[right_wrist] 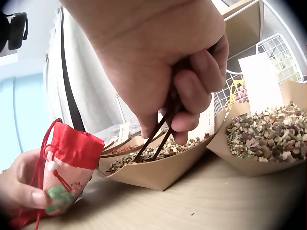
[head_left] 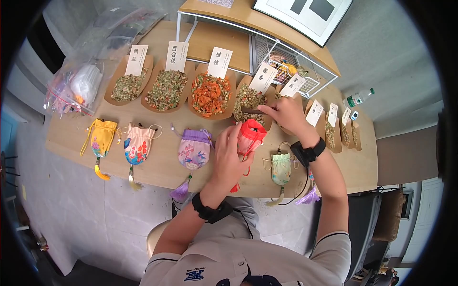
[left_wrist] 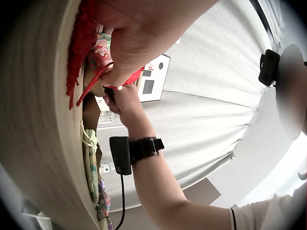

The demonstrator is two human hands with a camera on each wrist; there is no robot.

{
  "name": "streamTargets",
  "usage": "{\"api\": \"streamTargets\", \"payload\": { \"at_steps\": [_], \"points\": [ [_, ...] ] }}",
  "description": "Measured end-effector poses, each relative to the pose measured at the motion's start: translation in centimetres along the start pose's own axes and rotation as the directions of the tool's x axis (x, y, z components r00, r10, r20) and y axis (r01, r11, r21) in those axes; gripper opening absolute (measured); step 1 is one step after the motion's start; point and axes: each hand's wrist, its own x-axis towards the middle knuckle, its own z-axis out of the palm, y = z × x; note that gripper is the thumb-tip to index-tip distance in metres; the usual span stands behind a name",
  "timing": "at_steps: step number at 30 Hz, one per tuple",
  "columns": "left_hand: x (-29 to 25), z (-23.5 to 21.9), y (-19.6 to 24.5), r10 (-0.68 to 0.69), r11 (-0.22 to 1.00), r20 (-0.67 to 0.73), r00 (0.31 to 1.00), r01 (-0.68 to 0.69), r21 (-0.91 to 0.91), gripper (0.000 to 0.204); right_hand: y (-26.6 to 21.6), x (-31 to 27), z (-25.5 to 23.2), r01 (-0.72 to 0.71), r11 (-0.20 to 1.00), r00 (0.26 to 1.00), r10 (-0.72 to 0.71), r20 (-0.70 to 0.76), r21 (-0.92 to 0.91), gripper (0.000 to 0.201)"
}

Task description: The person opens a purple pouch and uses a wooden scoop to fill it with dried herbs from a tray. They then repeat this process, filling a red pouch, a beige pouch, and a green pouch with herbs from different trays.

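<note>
As LH (head_left: 225, 161) grips 1 pouch (head_left: 249, 138), RH (head_left: 290, 116) grips tongs (head_left: 253, 111).

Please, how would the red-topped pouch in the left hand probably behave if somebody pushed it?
The red-topped pouch would likely be floppy and give softly, since it looks like thin fabric. As it appears open at the top, any contents could spill if it tipped. Its red tassel may trail or swing, because its threads look loose.

Likely craft workshop, table (head_left: 163, 155), labelled trays (right_wrist: 151, 175) of dried herbs (head_left: 247, 98), tasselled pouches (head_left: 251, 132)
</note>
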Motion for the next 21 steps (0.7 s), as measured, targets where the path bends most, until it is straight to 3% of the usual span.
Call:
{"api": "streamTargets", "payload": {
  "at_steps": [10, 13, 21],
  "points": [
    [0.1, 0.0, 0.0, 0.020, 0.999, -0.019, 1.000, -0.019, 0.048, 0.088, -0.1, -0.1, 1.3, -0.067, 0.996, 0.997, 0.064, -0.049, -0.062, 0.058],
    [0.1, 0.0, 0.0, 0.024, 0.999, -0.021, 0.999, -0.023, 0.047, 0.088, -0.6, -0.2, 0.9, -0.138, 0.976, 0.990, 0.142, 0.012, -0.166, 0.052],
    [0.0, 0.2, -0.2, -0.001, 1.000, -0.015, 1.000, 0.002, 0.020, 0.088, 0.2, -1.1, 0.5, -0.188, 0.968, 0.979, 0.171, -0.111, -0.164, 0.052]
  ]
}}
